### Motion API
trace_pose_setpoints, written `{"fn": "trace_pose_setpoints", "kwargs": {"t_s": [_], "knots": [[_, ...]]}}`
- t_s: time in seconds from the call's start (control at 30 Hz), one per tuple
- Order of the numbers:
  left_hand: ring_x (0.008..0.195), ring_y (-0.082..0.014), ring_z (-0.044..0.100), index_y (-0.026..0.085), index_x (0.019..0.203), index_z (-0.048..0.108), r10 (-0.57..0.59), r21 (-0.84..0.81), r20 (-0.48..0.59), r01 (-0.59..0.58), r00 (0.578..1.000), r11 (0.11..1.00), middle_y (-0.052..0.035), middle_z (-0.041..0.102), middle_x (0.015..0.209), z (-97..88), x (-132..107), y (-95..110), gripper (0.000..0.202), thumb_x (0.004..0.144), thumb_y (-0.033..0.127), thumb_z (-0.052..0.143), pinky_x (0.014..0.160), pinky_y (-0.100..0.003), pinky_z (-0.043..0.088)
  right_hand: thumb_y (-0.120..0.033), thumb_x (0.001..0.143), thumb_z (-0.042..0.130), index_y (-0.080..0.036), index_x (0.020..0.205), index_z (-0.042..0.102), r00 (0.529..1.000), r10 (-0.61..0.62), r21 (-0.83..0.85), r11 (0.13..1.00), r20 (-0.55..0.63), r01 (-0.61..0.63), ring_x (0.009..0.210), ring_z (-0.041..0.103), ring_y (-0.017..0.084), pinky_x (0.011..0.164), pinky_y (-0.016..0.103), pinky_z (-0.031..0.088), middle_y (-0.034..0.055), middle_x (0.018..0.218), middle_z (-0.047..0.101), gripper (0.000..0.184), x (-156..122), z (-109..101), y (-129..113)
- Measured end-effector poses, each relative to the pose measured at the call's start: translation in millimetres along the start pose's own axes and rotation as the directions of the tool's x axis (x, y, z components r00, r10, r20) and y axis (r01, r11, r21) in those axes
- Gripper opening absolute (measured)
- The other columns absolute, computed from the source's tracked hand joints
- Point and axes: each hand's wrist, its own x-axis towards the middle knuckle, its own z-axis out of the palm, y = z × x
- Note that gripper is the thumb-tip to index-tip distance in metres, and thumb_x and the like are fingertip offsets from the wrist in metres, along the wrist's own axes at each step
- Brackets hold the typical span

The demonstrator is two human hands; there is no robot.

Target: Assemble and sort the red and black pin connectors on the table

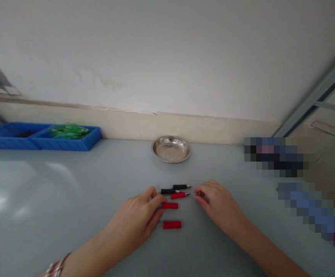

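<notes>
My left hand (146, 211) is closed around the rear end of a red-gripped pen barrel (170, 206), whose front end shows no metal cone. Opposite it, my right hand (216, 198) pinches a small metal piece (198, 194), too small to make out fully. Just beyond the held barrel lie a red-gripped pen (179, 196) with a metal tip, a black-gripped pen (169, 191) and another black-gripped pen (180, 187), their tips pointing right. Closer to me, a second red-gripped barrel (172, 224) without a visible tip rests on the table, near my left fingers.
A shallow round metal dish (171, 159) stands near the wall. At the far left sits a blue divided tray (66, 145) with green plastic material (69, 131) in its right compartment and something dark in the left. Pixelated areas cover the grey table's (98, 173) right side.
</notes>
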Motion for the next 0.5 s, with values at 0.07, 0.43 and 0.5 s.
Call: {"fn": "trace_pose_setpoints", "kwargs": {"t_s": [0.07, 0.43, 0.5], "knots": [[0.074, -0.0158, 0.059, 0.021, 0.1, 0.055, 0.002, 0.001, 0.007, -0.002, 1.0, 1.0, -0.0051, 0.053, 0.094, -0.1, 0.3, 0.3, 0.025, 0.09, 0.023, 0.032, 0.067, -0.028, 0.049, -0.01, 0.079, 0.059, -0.014, 0.081, 0.066, 1.0, -0.006, -0.032, 0.999, 0.006, 0.007, 0.083, 0.057, 0.02, 0.076, 0.032, 0.044, 0.0051, 0.081, 0.064, 0.009, 0.0, 0.1, 0.3], [0.076, -0.0166, 0.06, 0.022, 0.104, 0.053, -0.006, 0.016, 0.045, 0.005, 0.999, 1.0, -0.0051, 0.052, 0.096, 0.8, 0.4, 0.4, 0.025, 0.09, 0.023, 0.032, 0.069, -0.029, 0.05, -0.012, 0.082, 0.054, -0.014, 0.083, 0.065, 0.999, 0.045, -0.112, 0.993, 0.011, -0.043, 0.087, 0.054, 0.021, 0.077, 0.032, 0.043, 0.0074, 0.086, 0.058, 0.011, -0.7, 1.0, 3.6], [0.076, -0.0164, 0.06, 0.021, 0.103, 0.054, -0.009, 0.021, 0.052, 0.008, 0.999, 1.0, -0.0052, 0.052, 0.096, 0.2, 0.4, 0.9, 0.025, 0.09, 0.023, 0.032, 0.069, -0.029, 0.05, -0.011, 0.082, 0.054, -0.015, 0.085, 0.065, 0.999, 0.051, -0.105, 0.993, 0.001, -0.051, 0.087, 0.054, 0.021, 0.077, 0.033, 0.043, 0.0072, 0.086, 0.057, 0.012, -1.1, 1.1, 3.0]]}}
